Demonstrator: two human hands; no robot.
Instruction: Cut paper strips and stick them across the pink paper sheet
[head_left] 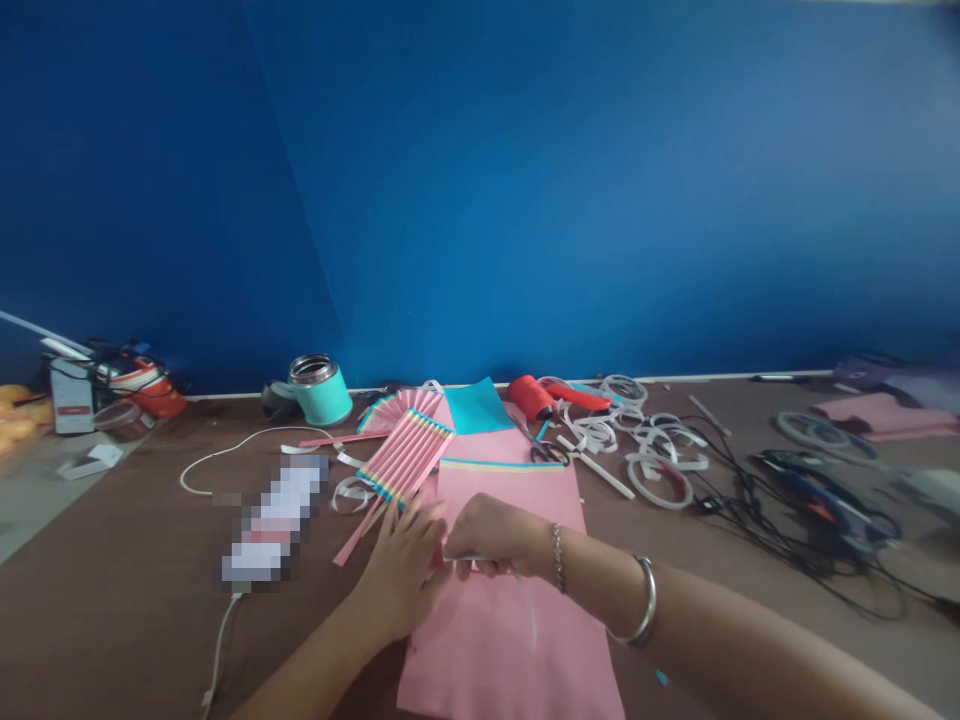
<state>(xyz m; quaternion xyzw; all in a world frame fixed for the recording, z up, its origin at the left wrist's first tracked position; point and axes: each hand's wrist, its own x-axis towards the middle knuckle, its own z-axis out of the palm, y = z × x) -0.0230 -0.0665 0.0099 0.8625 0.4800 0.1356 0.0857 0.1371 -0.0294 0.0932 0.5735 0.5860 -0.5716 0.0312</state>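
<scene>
- Pink sheet [517, 640]: laid flat, blue and cream bands along far edge.
- Pleated pink piece [409, 455]: parallel folds, banded ends, set diagonally beside sheet's far-left corner.
- Thin white item [466, 557]: gripped in right hand [495, 535], mostly hidden.

No lettering is legible: the device [277, 520] left of the fingers [411, 520] is pixelated; the white box [73, 390] farther left, too blurred.

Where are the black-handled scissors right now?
In the head view, the scissors lie just right of centre, at the far right corner of the pink sheet, on the near side of the red cylinder.
</scene>
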